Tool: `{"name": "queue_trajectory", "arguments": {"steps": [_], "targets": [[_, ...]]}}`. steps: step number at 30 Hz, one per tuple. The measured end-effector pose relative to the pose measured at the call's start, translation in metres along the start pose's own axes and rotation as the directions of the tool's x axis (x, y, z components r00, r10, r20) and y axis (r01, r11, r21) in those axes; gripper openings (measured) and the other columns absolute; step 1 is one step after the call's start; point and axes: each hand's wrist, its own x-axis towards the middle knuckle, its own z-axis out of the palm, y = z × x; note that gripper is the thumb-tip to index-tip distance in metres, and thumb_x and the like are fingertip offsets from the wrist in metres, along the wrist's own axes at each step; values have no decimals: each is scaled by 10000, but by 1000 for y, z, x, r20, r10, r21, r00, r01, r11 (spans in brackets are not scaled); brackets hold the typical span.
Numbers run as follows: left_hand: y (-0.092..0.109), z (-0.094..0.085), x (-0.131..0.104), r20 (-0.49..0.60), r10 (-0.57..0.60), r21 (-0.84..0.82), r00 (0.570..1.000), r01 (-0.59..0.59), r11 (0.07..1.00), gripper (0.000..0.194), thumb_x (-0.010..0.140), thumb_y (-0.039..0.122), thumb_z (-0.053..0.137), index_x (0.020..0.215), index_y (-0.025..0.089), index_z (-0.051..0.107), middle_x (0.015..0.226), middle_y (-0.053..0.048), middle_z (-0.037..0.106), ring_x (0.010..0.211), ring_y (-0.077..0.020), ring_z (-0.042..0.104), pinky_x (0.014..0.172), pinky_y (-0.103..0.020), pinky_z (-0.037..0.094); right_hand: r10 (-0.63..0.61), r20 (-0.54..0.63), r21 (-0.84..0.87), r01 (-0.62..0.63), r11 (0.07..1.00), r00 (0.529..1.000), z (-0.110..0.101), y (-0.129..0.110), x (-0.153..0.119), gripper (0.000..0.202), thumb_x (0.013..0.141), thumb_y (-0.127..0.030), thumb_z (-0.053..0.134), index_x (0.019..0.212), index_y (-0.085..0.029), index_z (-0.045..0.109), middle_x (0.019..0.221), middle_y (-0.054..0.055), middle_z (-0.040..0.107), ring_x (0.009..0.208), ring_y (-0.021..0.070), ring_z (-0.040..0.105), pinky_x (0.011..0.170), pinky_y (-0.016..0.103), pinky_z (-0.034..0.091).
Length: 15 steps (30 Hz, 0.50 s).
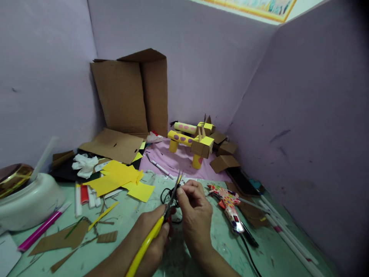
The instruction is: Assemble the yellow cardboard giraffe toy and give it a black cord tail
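My left hand (154,234) is closed around a pair of scissors (148,240) with yellow handles. Their blades (174,190) point up and away, the tips slightly apart. Close beside them, my right hand (196,215) pinches a dark strand between thumb and fingers. A tangle of black string (165,196) hangs in loops around the blades and under the fingertips. Exactly where the blades meet the string is hard to make out.
Yellow paper pieces (118,177), cardboard scraps (62,238) and a magenta marker (43,231) lie left. A patterned glue gun (229,204) with a black cord rests right. Two yellow spotted paper animals (201,146) stand behind, near a large cardboard box (122,96). A white pot (31,202) stands far left.
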Motion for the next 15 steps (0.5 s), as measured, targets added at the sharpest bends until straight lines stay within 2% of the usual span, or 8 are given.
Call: {"name": "queue_trajectory", "arguments": {"steps": [7, 15], "targets": [[-1, 3, -1, 2, -26, -49, 1000, 26, 998, 294, 833, 455, 405, 735, 194, 499, 593, -6, 543, 511, -141, 495, 469, -231, 393, -33, -22, -13, 32, 999, 999, 1, 0, -2, 137, 741, -258, 612, 626, -183, 618, 772, 14, 487, 717, 152, 482, 598, 258, 395], [3, 10, -5, 3, -130, -162, 992, 128, 978, 320, 818, 485, 440, 706, 190, 492, 458, 27, 498, 393, -114, 454, 411, -217, 349, 0, -29, 11, 0, 1000, 1000, 2, 1, -2, 152, 740, -275, 611, 623, -178, 609, 766, 7, 477, 710, 147, 479, 607, 257, 400]]}}
